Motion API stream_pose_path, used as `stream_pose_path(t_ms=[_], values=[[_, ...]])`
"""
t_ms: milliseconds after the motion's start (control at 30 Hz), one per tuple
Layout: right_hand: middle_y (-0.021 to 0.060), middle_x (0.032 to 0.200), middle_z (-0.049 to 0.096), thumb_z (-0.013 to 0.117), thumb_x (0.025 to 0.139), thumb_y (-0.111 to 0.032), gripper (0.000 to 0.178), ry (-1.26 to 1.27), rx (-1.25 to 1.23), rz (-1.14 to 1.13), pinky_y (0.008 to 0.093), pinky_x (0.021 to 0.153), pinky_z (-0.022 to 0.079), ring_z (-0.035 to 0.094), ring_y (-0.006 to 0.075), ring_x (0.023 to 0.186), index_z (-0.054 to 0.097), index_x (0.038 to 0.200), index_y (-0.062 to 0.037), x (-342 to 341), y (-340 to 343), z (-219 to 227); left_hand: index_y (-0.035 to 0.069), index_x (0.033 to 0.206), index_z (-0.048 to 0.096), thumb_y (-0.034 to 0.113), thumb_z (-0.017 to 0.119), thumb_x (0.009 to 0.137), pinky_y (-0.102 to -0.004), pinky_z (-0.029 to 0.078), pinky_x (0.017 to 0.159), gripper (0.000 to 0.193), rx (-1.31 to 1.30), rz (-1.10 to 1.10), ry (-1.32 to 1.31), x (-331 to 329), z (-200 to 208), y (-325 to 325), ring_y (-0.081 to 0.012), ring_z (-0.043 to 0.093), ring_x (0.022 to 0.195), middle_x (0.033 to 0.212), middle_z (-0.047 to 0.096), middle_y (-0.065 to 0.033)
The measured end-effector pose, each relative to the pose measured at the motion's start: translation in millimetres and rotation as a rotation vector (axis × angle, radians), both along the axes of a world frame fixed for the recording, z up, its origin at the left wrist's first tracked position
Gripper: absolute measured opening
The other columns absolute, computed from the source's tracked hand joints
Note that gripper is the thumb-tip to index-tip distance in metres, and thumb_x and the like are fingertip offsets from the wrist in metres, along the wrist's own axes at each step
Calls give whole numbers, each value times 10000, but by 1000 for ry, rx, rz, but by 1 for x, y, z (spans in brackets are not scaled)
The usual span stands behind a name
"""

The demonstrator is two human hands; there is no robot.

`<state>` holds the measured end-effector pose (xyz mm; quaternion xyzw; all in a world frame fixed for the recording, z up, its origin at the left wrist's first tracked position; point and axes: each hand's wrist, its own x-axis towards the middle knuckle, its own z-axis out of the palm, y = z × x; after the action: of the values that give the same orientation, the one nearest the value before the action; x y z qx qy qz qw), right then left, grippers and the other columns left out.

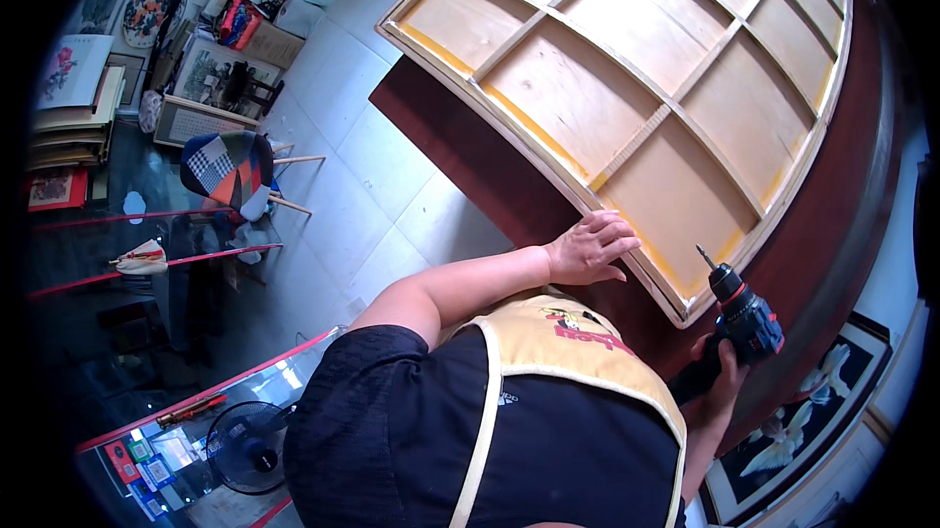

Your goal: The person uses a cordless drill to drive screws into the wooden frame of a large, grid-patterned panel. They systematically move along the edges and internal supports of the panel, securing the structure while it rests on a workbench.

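While the drill (pixel 748 319) is gripped by the right hand (pixel 723 376), the wooden frame (pixel 670 107) is touched by the open left hand (pixel 587 249).

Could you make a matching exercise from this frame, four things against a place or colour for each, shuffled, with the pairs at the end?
Things:
1. Left hand
2. Drill
3. Chair
4. Fan

Place or colour:
A. Multicoloured patchwork
B. At the picture's lower left, black
C. At the edge of the wooden panel
D. Held in the right hand

Pairs: 1-C, 2-D, 3-A, 4-B
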<state>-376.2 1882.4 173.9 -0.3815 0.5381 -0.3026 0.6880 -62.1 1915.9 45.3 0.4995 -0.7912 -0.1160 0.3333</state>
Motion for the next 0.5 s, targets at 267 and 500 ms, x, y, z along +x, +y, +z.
stream_pose_path(t_ms=[267, 500], values=[[53, 845, 643, 786, 730, -561, 753, 88, -195, 264, 285, 691, 494, 614, 138, 735, 560, 1149, 22, 22, -60, 66, 121, 1278, 518, 502, 787, 732, -458, 356, 1035, 718, -29, 227, -89, 80, -4, -5, -318, 439, 1193, 1252, 501, -105], [71, 966, 673, 789, 697, -84, 500, 381, 110, 490, 315, 766, 545, 648, 152, 804, 618, 1162, -19, 61, -119, 49, 124, 1310, 510, 507, 810, 696, -506, 280, 1142, 783, 41, 258, -195, 100, -11, -2, -283, 440, 1248, 1271, 503, -85]])
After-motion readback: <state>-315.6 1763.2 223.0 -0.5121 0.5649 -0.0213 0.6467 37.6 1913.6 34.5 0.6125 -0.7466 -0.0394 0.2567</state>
